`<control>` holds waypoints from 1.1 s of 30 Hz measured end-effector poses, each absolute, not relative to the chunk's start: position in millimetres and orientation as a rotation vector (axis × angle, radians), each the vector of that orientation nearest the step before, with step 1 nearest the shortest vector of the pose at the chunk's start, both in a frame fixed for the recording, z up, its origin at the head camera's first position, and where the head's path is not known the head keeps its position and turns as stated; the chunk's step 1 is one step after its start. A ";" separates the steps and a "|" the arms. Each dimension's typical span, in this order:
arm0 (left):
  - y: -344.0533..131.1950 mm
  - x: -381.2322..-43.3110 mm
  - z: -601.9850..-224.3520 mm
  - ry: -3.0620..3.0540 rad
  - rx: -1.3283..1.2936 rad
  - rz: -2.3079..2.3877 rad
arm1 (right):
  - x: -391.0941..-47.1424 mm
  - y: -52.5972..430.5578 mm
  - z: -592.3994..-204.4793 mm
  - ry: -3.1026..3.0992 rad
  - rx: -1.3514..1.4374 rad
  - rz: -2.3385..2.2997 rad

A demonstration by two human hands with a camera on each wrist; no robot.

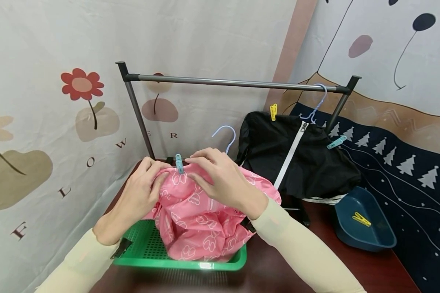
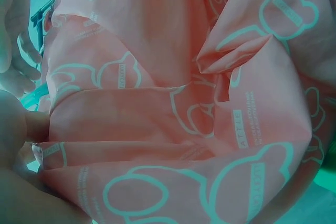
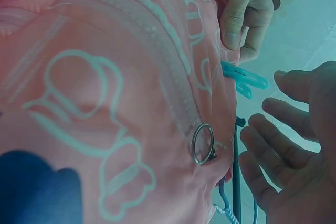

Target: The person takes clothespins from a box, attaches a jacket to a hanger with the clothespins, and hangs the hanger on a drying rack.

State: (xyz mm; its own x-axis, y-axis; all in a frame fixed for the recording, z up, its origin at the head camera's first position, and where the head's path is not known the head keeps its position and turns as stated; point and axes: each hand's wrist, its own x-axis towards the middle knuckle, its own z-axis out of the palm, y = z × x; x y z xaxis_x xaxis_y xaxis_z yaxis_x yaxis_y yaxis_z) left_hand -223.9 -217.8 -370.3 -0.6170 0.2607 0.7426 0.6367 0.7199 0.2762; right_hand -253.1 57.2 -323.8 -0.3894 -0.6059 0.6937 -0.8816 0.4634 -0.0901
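Head view: your left hand (image 1: pixel 144 187) is pinching the pink garment (image 1: pixel 201 228) by its top edge, beside the blue clip (image 1: pixel 179 163), while your right hand (image 1: pixel 223 179) is hovering nearby, fingers loose and holding nothing. The garment is draping over the green basket (image 1: pixel 176 265). You'd be working best by holding that edge taut and level while checking the clip's bite. The cloth is looking thin, smooth and crumpled, its pale outlines bending across folds; a round metal ring (image 3: pixel 212 142) is lying against it
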 end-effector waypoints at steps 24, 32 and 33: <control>-218.6 -220.2 -370.3 -2.253 -0.640 -0.676 | -236.9 116.1 -351.8 -2.126 1.132 0.676; -218.1 -222.1 -373.7 -2.241 -0.630 -0.700 | -230.9 144.1 -360.6 -2.197 1.058 0.676; -218.1 -222.1 -374.3 -2.243 -0.626 -0.703 | -230.3 147.5 -361.8 -2.206 1.044 0.677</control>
